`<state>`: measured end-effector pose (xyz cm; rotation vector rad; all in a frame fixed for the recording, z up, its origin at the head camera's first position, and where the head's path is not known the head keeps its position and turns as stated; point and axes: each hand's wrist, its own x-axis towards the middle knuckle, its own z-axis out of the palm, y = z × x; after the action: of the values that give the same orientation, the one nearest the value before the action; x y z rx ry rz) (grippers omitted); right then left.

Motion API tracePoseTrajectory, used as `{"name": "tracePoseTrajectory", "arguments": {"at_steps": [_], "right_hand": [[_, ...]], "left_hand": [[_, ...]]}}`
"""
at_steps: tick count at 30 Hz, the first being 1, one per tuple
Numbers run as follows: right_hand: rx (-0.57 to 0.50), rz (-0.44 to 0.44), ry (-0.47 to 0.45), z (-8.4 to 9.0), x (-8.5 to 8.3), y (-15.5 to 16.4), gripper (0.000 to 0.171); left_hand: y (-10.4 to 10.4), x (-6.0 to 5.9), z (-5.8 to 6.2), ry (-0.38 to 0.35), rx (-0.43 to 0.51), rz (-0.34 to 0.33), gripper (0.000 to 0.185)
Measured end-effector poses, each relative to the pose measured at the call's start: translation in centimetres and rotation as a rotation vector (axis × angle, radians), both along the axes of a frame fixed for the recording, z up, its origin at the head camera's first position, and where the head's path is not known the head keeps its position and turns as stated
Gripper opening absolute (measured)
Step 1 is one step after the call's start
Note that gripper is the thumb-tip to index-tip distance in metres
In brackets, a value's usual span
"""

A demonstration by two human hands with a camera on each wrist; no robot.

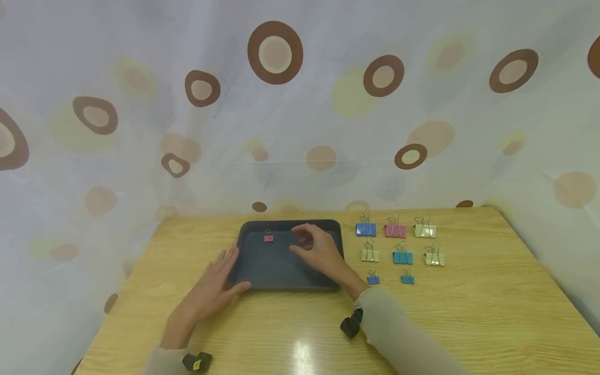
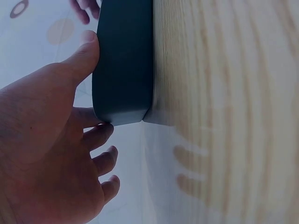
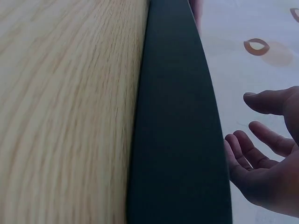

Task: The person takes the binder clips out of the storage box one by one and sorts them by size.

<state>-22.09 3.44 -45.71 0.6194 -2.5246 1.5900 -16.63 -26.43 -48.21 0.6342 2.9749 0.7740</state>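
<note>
A dark tray (image 1: 276,266) lies on the wooden table (image 1: 473,312), with one small pink binder clip (image 1: 268,237) at its far left. My left hand (image 1: 228,272) rests flat on the table against the tray's near left corner. In the left wrist view the thumb (image 2: 86,49) touches the tray's wall (image 2: 124,60). My right hand (image 1: 302,240) hovers over the tray's right half with relaxed, slightly bent fingers and holds nothing. The right wrist view shows its bare palm (image 3: 271,168) beside the tray's wall (image 3: 177,130).
Several binder clips lie in rows right of the tray: a blue one (image 1: 365,229), a pink one (image 1: 395,230), a pale yellow one (image 1: 425,230), a teal one (image 1: 402,257), and smaller blue ones (image 1: 373,279). A spotted curtain (image 1: 300,104) hangs around the table.
</note>
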Motion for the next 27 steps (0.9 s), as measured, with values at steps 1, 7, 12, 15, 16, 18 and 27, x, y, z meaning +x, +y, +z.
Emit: {"name": "tracePoseTrajectory", "arguments": {"at_steps": [1, 7, 12, 15, 16, 18, 27], "right_hand": [[0.005, -0.001, -0.002, 0.0, -0.1, -0.4, 0.04], [0.04, -0.016, -0.021, -0.5, -1.2, -2.5, 0.04], [0.092, -0.051, -0.055, -0.9, -2.1, -4.1, 0.04], [0.116, -0.069, -0.076, -1.2, -2.7, -4.9, 0.04], [0.121, -0.072, -0.084, -1.3, -2.9, -5.1, 0.039], [0.128, -0.081, -0.102, -1.5, -3.3, -5.4, 0.039], [0.176, -0.114, -0.126, -2.9, -4.6, -6.7, 0.035]], "left_hand": [[0.0, 0.0, 0.0, 0.0, -0.001, 0.001, 0.091], [0.0, 0.0, 0.0, -0.006, -0.004, 0.005, 0.091], [0.0, 0.1, 0.1, -0.001, -0.007, 0.005, 0.091], [0.0, 0.1, 0.2, 0.008, -0.001, 0.002, 0.091], [0.0, 0.1, 0.2, 0.011, 0.003, 0.002, 0.091], [-0.1, 0.1, 0.2, 0.019, 0.007, -0.002, 0.09], [-0.1, -0.1, 0.1, -0.009, -0.001, -0.003, 0.092]]}}
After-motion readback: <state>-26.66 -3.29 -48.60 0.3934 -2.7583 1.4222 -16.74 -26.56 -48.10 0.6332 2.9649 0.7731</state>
